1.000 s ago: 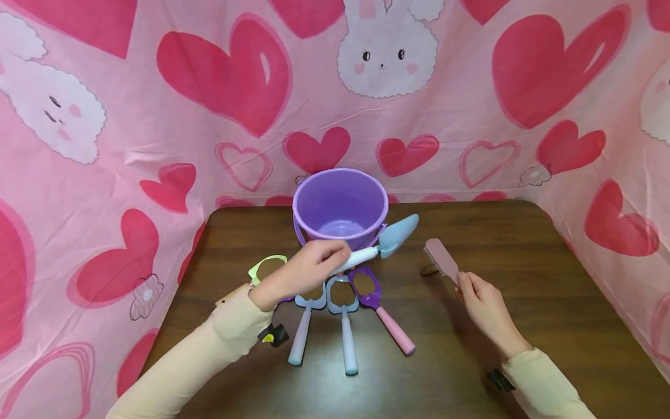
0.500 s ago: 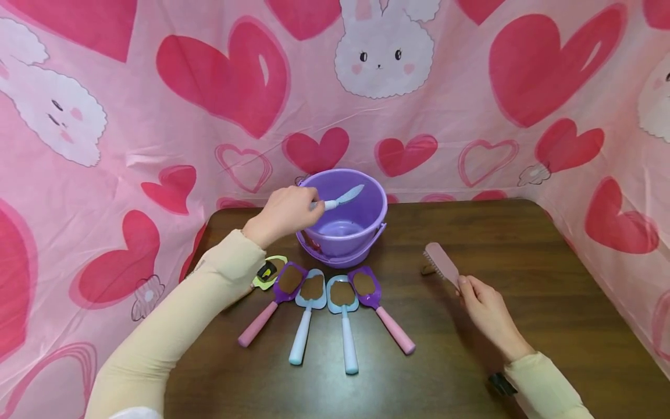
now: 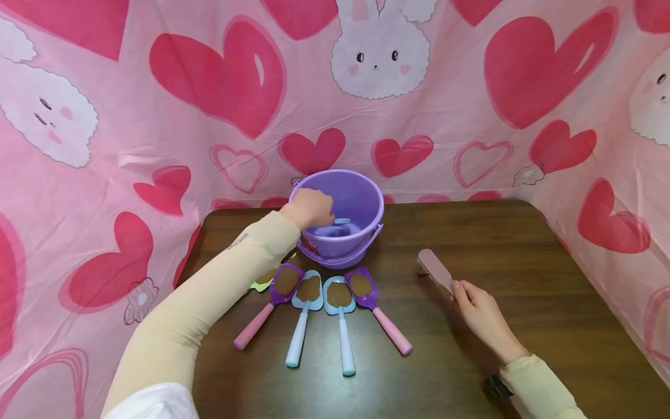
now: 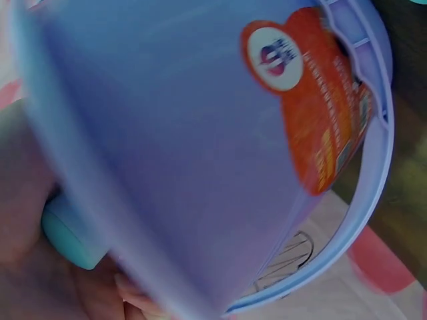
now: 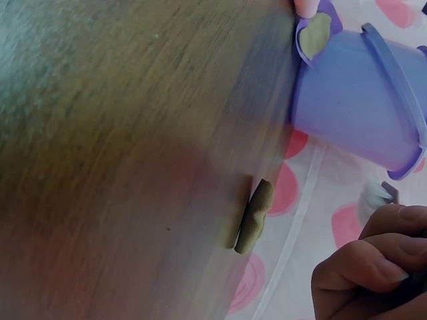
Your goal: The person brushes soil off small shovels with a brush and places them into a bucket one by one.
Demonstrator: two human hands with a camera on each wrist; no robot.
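Note:
My left hand (image 3: 311, 209) is inside the rim of the purple bucket (image 3: 340, 253), gripping a toy shovel by its handle. Its light blue blade (image 3: 342, 221) shows inside the bucket, and the turquoise handle end (image 4: 70, 233) pokes out of the fist in the left wrist view. My right hand (image 3: 481, 311) holds a pink brush (image 3: 435, 267) by the handle, bristles facing left, above the table. Near the bristles lies a brown lump (image 5: 255, 217), mostly hidden by the brush in the head view.
Several toy shovels fan out before the bucket, including a purple one (image 3: 369, 297), a light blue one (image 3: 342, 326) and a yellow-green one (image 3: 262, 285) partly under my left sleeve. Brown clay-like patches cover their blades. A heart-print cloth (image 3: 419, 116) stands behind the wooden table (image 3: 471, 233).
My left hand has carried the shovel from in front of the bucket, up over its rim and down inside. The right hand and brush have barely shifted.

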